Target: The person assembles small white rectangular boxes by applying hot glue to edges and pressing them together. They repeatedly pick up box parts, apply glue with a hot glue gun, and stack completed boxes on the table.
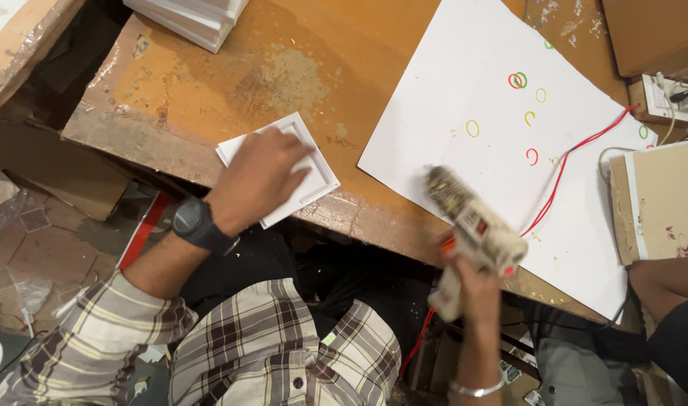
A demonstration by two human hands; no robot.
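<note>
From the head camera, the left hand (pixel 257 180) lay flat over a small white square frame (pixel 284 169), palm down and fingers spread, pinning it to the worn orange table (pixel 208 83) near the front edge. It pressed rather than gripped; nothing was closed inside it. A black wristwatch (pixel 195 224) sat on that wrist.

The right hand (pixel 475 289) was clenched round the handle of a grimy hot glue gun (pixel 472 225), held up off the table edge with its nozzle aimed away from the frame, towards a large white sheet of paper (pixel 502 135) dotted with small coloured rings (pixel 517 80). A red cord (pixel 577 162) ran from the gun across that sheet.

Gun and frame were well apart. By my reckoning, good work here meant keeping that left palm steady so the frame couldn't skate, bringing the nozzle down close before squeezing, and keeping fingertips clear of the bead line. The trailing cord could drag the paper, so some slack would help.

A stack of white frames (pixel 189 19) lay at the far edge; another person's arm (pixel 660 282) showed at right.
</note>
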